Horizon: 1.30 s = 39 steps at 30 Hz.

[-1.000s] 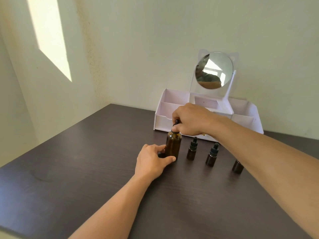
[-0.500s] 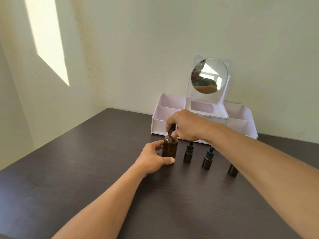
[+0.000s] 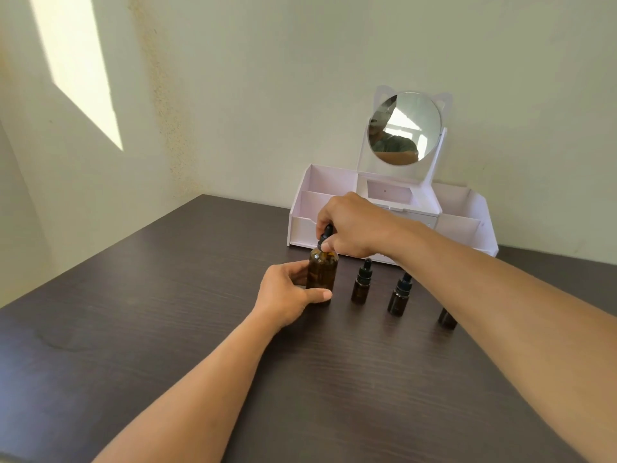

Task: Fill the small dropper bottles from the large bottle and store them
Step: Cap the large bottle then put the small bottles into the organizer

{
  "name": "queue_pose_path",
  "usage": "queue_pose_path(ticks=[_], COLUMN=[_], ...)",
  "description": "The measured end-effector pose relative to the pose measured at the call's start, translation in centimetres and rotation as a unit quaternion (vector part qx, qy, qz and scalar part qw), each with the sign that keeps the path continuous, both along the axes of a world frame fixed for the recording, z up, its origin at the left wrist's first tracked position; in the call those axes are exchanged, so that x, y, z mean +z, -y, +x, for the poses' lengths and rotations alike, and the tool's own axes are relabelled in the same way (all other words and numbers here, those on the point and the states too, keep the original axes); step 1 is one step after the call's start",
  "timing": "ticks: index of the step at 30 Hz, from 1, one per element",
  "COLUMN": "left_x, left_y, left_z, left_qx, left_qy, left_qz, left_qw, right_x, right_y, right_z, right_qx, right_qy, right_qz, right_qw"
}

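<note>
Large bottle (image 3: 322, 274) stands mid-frame on table (image 3: 167, 329), left hand (image 3: 287, 295) curled round its body, right hand (image 3: 354, 225) pinching its dropper cap (image 3: 325, 236). Three small dropper bottles (image 3: 361, 281) to its right, capped as far as visible. Organizer (image 3: 467, 212) behind holds none. Judging by this, barely started: filling and storing all left.

Bare table (image 3: 167, 329) lies open left of the big bottle (image 3: 322, 274). To its right, three small bottles (image 3: 361, 282) stand in a row with gaps between; the organizer (image 3: 467, 222) blocks the back.
</note>
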<state>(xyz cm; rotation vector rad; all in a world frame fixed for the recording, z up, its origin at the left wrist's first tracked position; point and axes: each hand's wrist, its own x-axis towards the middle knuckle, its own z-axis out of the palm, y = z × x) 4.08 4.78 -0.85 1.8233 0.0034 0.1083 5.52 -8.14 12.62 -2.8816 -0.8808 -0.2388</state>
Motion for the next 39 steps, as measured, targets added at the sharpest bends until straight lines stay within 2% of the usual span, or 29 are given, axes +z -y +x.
queue_pose_path(ticks=[12, 16, 21, 27, 33, 39], left_x=[-0.3, -0.2, -0.2, -0.1, -0.1, -0.2], left_y=[0.3, 0.3, 0.5, 0.8, 0.9, 0.9], left_z=[-0.4, -0.8, -1.2, -1.2, -1.2, -1.3], left_qx=[0.041, 0.036, 0.029, 0.035, 0.041, 0.060], left_qy=[0.026, 0.045, 0.065, 0.049, 0.032, 0.030], left_qz=[0.023, 0.040, 0.061, 0.129, 0.173, 0.177], left_qw=[0.999, 0.998, 0.996, 0.990, 0.984, 0.982], right_x=[0.0, -1.6, -6.6, -12.1, -13.5, -13.9], right_y=[-0.2, 1.3, 4.4, 9.9, 13.5, 15.5], right_z=[-0.1, -1.0, -3.9, -8.4, -10.1, -11.1], right_qx=[-0.010, -0.035, -0.059, -0.079, -0.051, -0.097], right_qy=[0.004, -0.030, -0.007, -0.068, -0.112, -0.106], right_qz=[0.000, 0.110, 0.207, 0.129, 0.068, 0.072], right_qw=[1.000, 0.993, 0.976, 0.986, 0.990, 0.987])
